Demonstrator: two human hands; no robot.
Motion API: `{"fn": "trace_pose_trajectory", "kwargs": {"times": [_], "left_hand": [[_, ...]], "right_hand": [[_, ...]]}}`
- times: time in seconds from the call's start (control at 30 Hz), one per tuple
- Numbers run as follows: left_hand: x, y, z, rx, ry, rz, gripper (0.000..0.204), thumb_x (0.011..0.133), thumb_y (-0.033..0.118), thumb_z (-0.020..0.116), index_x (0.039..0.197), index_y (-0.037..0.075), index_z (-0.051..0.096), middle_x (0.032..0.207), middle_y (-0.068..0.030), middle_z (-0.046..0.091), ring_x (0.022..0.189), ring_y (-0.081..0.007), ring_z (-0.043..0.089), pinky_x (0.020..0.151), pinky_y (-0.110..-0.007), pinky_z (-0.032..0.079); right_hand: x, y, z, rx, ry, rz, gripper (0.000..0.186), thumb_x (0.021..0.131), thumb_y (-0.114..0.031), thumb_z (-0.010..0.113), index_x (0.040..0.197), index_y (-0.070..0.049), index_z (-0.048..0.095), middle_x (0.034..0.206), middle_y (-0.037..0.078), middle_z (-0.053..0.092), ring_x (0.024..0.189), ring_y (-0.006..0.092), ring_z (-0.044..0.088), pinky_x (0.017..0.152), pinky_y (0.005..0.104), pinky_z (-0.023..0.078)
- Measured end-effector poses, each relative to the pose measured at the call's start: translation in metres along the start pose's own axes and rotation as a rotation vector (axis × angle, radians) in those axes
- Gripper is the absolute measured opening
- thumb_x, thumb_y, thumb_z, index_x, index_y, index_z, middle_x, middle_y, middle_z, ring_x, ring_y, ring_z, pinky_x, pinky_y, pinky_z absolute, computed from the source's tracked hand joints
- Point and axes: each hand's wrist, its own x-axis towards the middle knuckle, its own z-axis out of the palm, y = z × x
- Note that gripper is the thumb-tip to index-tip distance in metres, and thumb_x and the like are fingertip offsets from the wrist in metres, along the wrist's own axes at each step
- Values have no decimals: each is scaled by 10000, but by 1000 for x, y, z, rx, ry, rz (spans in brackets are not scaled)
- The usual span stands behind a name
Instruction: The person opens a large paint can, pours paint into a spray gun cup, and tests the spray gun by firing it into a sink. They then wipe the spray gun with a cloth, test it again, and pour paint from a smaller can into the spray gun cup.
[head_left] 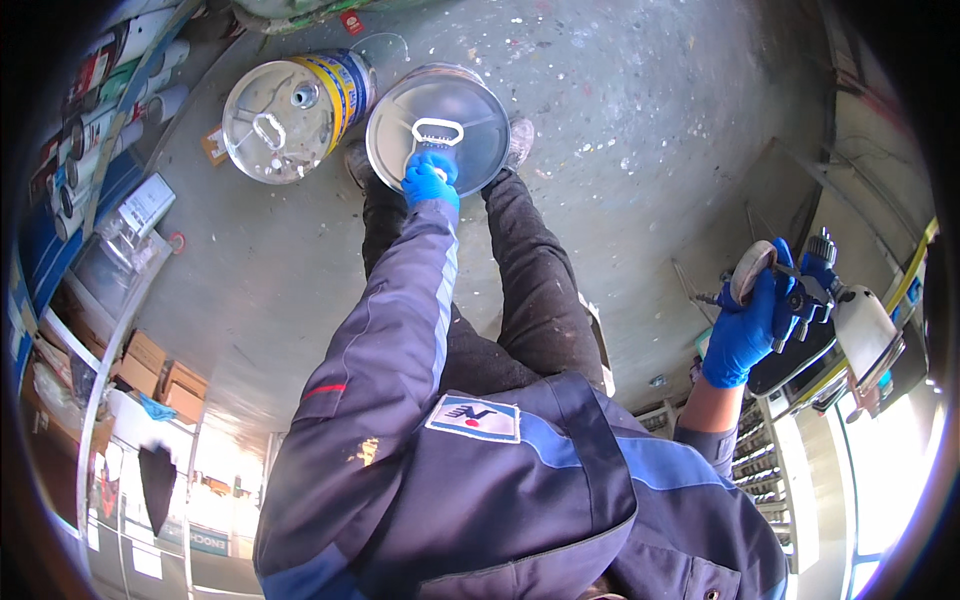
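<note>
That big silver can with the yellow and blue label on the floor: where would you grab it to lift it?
Probably by the folding metal handle on the yellow and blue can, coming straight down from above. The can stands upright with its flat lid facing up, and the handle lies flat near the lid's middle, beside the small cap.

The person wears a dark navy work jacket [450, 470] with lighter blue panels, a pale sleeve stripe, a chest patch, dark trousers [530, 290] and bright blue gloves [745, 330].

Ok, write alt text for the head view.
Seen from above, a person in blue gloves reaches the left hand to a metal drum on the floor, while the right hand holds a spray gun. A second drum stands beside it.
</note>
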Motion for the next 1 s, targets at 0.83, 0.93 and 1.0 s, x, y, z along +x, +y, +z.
{"fn": "trace_pose_trajectory", "kwargs": {"times": [0.83,0.93,1.0], "left_hand": [[3,-48,8,105,-83,374,298,882,138,598,1163,38,585,1339,-183,470,1184,-365,508,889,-452,529],[8,-50,2,263,-53,504,358,885,126,579,1237,68,556,1360,-150,476,1135,-341,561,841,-461,541],[7,-46,1,392,-46,527,379,887,155,587,1256,83,540,1300,-179,512,1082,-336,601,800,-458,552]], "right_hand": [[-82,21,-28,22,-24,-8,315,925,-24,538,1230,1,612,950,59,656,831,118,622,776,244,498],[-88,32,-43,6,-30,22,308,928,-25,544,1229,0,609,960,61,660,839,114,625,782,251,506],[-87,40,-52,12,-41,35,306,930,-27,548,1228,0,608,988,65,662,869,127,630,811,272,510]]}}
